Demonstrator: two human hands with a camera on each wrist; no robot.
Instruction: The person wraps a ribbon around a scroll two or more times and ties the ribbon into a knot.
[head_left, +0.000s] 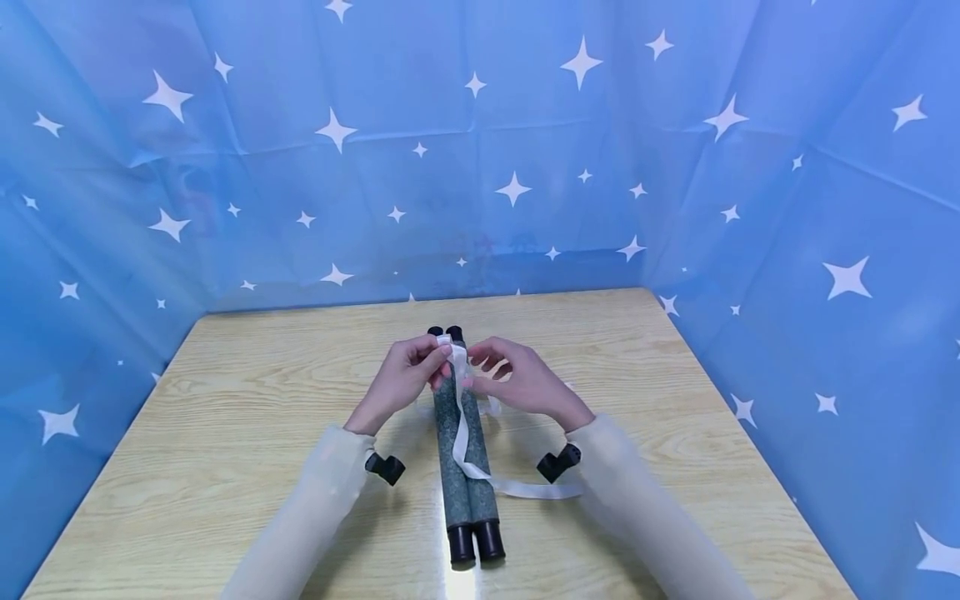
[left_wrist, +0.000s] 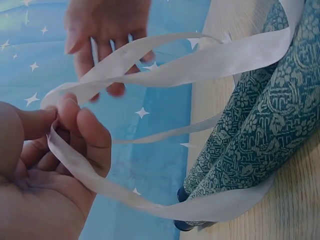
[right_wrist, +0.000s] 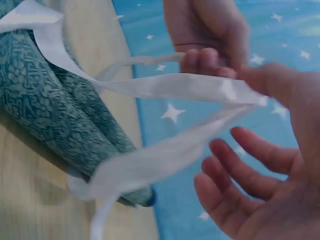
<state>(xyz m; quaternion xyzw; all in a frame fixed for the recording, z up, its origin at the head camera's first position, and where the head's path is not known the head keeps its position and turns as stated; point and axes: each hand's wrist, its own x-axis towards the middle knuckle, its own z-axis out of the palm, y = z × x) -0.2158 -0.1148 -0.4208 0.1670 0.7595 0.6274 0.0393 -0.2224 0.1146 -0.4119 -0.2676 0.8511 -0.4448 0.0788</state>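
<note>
Left grip (head_left: 408, 367) pinches a white ribbon (head_left: 461, 437); right grip (head_left: 525, 379), fingers loosely parted, is just beside it. Beneath, the double-rolled brocade scroll (head_left: 447, 454) lies on the bench (head_left: 262, 400) before a starry curtain (head_left: 442, 200). Ribbon-looping seems in hand; the next move calls for a right-side pinch.

Right-wrist view: green patterned scroll (right_wrist: 55, 110) cut off at nine-to-ten o'clock, white ribbon (right_wrist: 180, 86) at ten and seven.

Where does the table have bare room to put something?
The table is bare left of the left sleeve and right of the right sleeve. Crowded: the middle, with green rolls, white ribbon, left hand and right hand.
</note>
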